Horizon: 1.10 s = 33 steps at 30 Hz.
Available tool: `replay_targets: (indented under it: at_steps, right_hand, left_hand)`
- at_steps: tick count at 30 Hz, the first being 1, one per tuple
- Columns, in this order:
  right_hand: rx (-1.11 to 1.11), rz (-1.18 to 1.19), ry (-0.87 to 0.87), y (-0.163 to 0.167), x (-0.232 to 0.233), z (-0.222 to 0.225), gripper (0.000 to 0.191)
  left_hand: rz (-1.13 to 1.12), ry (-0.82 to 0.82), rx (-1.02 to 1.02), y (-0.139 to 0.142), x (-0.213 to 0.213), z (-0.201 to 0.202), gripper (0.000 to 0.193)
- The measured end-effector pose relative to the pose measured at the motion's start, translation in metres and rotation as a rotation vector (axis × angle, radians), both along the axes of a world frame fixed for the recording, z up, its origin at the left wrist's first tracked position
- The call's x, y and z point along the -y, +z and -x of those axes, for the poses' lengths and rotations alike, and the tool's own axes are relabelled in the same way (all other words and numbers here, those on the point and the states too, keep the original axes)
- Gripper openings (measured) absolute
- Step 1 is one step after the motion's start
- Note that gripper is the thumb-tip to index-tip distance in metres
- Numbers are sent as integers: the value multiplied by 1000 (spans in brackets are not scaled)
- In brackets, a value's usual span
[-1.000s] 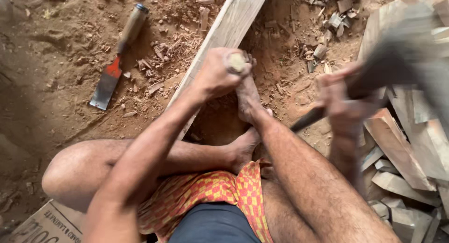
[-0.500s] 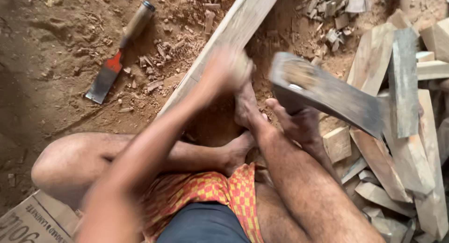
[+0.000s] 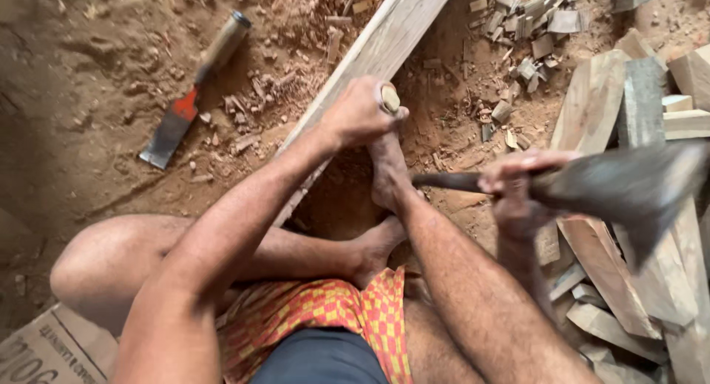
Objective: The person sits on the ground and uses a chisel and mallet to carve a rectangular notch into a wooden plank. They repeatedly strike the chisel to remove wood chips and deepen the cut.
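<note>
Down on bare dirt floor (image 3: 89, 96), strewn with chips and dust. Long pale plank (image 3: 384, 51) running diagonally from upper right down toward the knees, near end pinned under a bare foot (image 3: 388, 173). Left of the plank, open ground, broken only by a spare chisel (image 3: 194, 92) with wooden handle and red-collared blade, lying well apart from the plank. Right of the plank, crowded: a heap of wood offcuts (image 3: 621, 125) stacked tight, small chips (image 3: 529, 29) scattered beyond it, little free room there. Corner of a cardboard box (image 3: 52, 351) at lower left, far from the plank; contents not visible.

Left hand (image 3: 359, 118) over the plank's right edge, fingers clamped in a fist round an upright chisel handle (image 3: 390, 97), only the butt end showing above the fist; blade hidden, contact with the wood impossible to tell. Left forearm stretched straight out from the lower left.

Right hand (image 3: 518, 192) raised right of the plank, above the offcuts, fingers wrapped tight on the dark handle of a hatchet (image 3: 629, 188). Broad grey head blurred, pointing right, well apart from the chisel butt. Right forearm angled up from below, wrist bent. Checked orange cloth (image 3: 333, 317) across the lap, legs folded beneath.
</note>
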State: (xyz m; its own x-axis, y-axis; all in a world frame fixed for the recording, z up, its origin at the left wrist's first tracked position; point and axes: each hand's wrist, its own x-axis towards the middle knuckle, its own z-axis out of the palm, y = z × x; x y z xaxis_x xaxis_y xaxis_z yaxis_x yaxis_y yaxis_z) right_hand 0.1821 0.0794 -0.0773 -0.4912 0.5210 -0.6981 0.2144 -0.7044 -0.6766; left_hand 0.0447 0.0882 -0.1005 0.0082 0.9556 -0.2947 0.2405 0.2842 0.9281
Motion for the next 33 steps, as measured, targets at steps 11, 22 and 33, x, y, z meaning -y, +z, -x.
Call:
replay_targets:
  at_steps: [11,22,33]
  right_hand:
    - [45,-10,29,3,0,2,33]
    - [116,-130,122,8,-16,12,34]
    - [294,-807,495,69,-42,-65,41]
  left_hand:
    - [17,1,-7,6,-3,-4,20]
    - [-1,-70,131,-4,-7,1,38]
    - [-364,-376,-23,74,74,39,35]
